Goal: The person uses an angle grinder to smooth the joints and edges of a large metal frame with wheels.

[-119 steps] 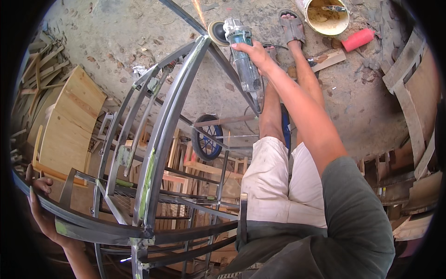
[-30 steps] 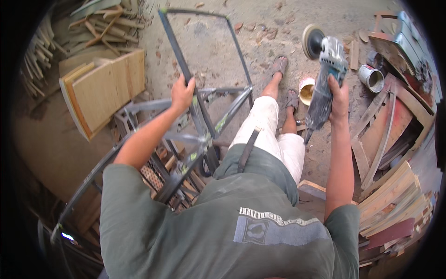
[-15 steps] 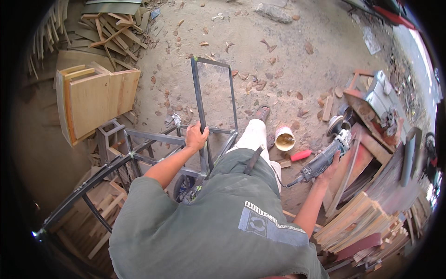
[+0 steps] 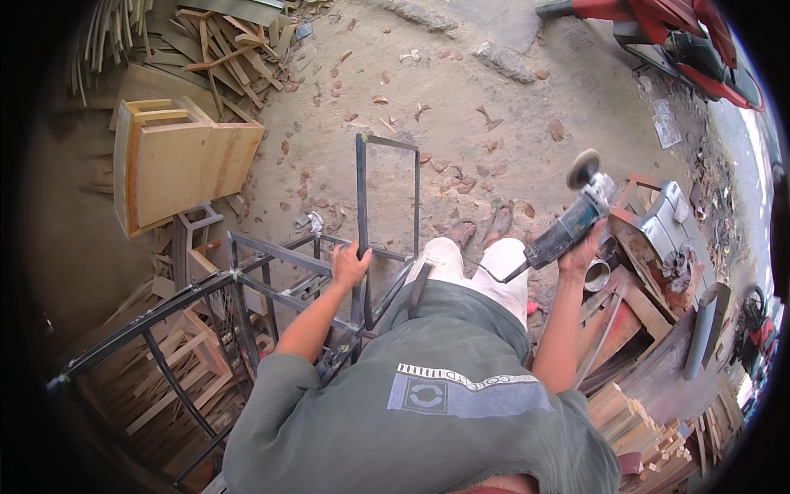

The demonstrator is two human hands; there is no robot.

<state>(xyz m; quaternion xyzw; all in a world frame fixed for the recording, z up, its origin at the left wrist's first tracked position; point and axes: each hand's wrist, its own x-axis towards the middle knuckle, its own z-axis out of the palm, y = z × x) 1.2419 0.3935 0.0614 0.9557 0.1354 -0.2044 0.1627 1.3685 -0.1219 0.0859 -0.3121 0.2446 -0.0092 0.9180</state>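
Observation:
My left hand (image 4: pixel 351 265) is wrapped round a dark metal upright (image 4: pixel 361 189) of a welded square-tube frame (image 4: pixel 284 244), which stands at my left side. A rectangular loop of the frame rises beyond that hand. Held up over the ground to the right of my knees is an angle grinder (image 4: pixel 568 229), its body gripped in my right hand (image 4: pixel 583 249). Its round disc (image 4: pixel 583 169) points away from me, apart from the metal frame. The grinder's black cord (image 4: pixel 487 272) hangs toward my lap. Whether the disc is spinning cannot be told.
A pale wooden cabinet-like piece (image 4: pixel 193 165) stands at the left, near piled wood scraps (image 4: pixel 234 53). On the right are a grey plastic chair (image 4: pixel 671 218), an open can (image 4: pixel 596 277) and stacked wood strips (image 4: pixel 621 420). A red vehicle (image 4: pixel 708 49) is at the far right.
My right hand has lifted the grinder, and its disc tilts farther up and away. My right leg has come into view, covering the paint can. The whole view has shifted; my left hand keeps its hold.

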